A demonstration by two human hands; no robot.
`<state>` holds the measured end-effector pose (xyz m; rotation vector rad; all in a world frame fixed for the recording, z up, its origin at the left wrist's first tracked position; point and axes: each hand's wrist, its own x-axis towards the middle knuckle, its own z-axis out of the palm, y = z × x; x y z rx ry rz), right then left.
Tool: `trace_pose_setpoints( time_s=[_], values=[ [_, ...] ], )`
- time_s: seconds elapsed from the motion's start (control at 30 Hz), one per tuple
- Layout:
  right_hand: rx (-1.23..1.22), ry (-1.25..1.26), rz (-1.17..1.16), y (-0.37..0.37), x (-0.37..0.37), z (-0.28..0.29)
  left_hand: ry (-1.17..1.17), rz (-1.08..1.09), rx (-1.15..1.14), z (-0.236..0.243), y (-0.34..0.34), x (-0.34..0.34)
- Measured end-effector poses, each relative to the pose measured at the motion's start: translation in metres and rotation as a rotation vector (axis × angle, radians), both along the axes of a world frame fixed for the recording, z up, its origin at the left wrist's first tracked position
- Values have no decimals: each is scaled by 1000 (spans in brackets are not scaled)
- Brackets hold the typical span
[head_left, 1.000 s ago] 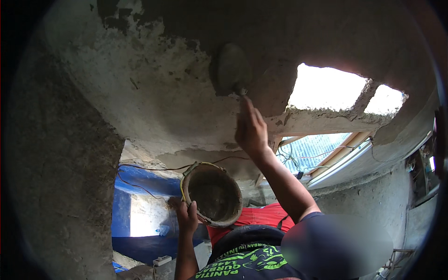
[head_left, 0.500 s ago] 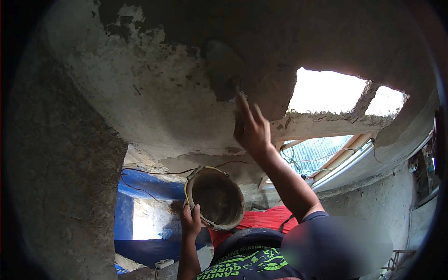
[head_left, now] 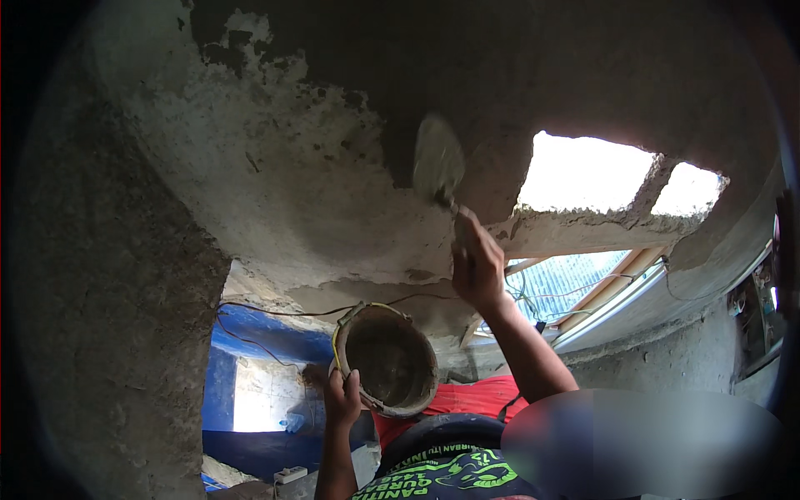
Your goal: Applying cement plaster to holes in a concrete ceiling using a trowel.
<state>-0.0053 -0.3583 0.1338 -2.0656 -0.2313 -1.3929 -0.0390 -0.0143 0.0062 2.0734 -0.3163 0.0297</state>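
Observation:
My right hand (head_left: pixel 482 265) is closed round the handle of a trowel (head_left: pixel 438 158), whose leaf-shaped grey blade points up and away. The blade is close to the wall surface (head_left: pixel 292 192); I cannot tell whether it touches. Dark, damp-looking plaster covers the upper part of that wall, with pale, patchy areas to the left. Low in front of me, my left hand (head_left: pixel 342 398) grips the left rim of a mortar-crusted bucket (head_left: pixel 426 354). The bucket is tilted so its inside shows, with some grey mortar in the bottom.
Two bright rough openings (head_left: pixel 593 173) break the wall at the right. Beneath them is a wood-framed window (head_left: pixel 575 279) with loose wires. A cable (head_left: pixel 275 312) runs behind the bucket. A white power strip (head_left: pixel 291 475) lies low at the left, near a blue wall (head_left: pixel 271 332).
My right hand has drawn the trowel down and to the right, and the blade now looks lighter. My left hand and the bucket have hardly moved.

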Motion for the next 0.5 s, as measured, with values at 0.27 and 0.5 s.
trace_pose_setpoints(
  time_s=[0.27, 0.5],
  values=[
    [-348, 440, -129, 13, 38, -21, -41, -32, 14, -6, -2, 5],
    [-114, 118, -11, -4, 3, -32, 173, 40, 15, 9, -2, 1]
  ],
)
